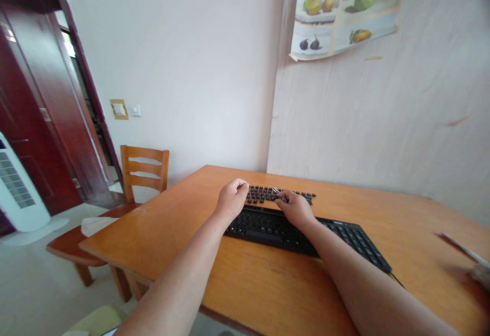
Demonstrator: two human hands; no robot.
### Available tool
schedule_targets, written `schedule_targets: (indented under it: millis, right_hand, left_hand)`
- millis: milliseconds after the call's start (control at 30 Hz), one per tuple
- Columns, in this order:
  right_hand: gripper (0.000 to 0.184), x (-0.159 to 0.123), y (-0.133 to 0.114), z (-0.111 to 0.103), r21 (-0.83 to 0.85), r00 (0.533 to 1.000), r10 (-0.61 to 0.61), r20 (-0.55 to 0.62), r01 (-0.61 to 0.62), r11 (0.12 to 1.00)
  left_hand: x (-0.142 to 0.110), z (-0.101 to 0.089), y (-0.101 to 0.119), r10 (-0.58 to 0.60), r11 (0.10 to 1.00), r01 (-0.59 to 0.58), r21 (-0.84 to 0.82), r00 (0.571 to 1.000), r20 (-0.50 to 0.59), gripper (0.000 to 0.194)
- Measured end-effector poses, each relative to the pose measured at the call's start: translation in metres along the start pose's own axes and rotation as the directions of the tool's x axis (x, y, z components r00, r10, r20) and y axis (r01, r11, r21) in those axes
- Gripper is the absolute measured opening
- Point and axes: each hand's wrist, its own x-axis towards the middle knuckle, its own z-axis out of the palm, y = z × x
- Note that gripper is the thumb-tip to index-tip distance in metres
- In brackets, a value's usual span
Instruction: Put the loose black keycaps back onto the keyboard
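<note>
A black keyboard (264, 228) lies on the wooden table in front of me. Much of its left part has bare key positions, while the number pad (354, 239) at the right has its keys on. Behind it, loose black keycaps (255, 193) are set out in rows. My left hand (231, 197) is closed in a pinch over the keyboard's left back edge, beside the keycaps; anything between the fingers is hidden. My right hand (297, 208) is closed on a small silver metal tool (275, 191), whose tip points towards the keycap rows. The tool's exact kind is unclear.
The wooden table (172, 231) reaches back to the wall. A cable (397, 280) leaves the keyboard's right corner. A thin stick-like object (463, 247) lies at the far right. A wooden chair (144, 168) stands left of the table, with something white on its seat.
</note>
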Motion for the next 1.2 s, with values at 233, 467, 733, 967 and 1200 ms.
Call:
schedule_targets:
  millis: [233,467,733,967,1200]
  right_hand:
    - [0.014,-0.001,-0.001,-0.001,0.009,1.0,-0.012,0.007,0.012,1.0]
    - [0.014,-0.001,0.002,-0.002,0.019,0.999,-0.013,0.029,0.012,1.0]
    - [0.019,-0.001,-0.002,-0.002,0.121,1.0,-0.024,0.001,0.023,0.992]
    - [0.027,-0.011,-0.031,-0.002,0.275,0.986,-0.161,0.035,0.145,0.95]
    - [0.03,-0.014,-0.028,0.0,0.165,0.99,-0.125,0.072,0.112,0.98]
  left_hand:
    - [0.009,0.001,0.018,-0.123,0.992,0.122,-0.031,0.992,-0.022,0.017]
    - [-0.007,0.03,0.008,-0.104,0.977,0.105,0.187,0.994,-0.015,0.018]
    - [-0.022,0.041,0.0,0.017,0.991,-0.043,0.129,0.98,0.196,0.018]
    - [-0.014,0.055,-0.003,-0.108,0.988,0.131,-0.087,0.968,0.227,0.034]
    - [-0.016,0.054,-0.002,-0.147,0.989,0.148,0.009,0.972,0.183,0.028]
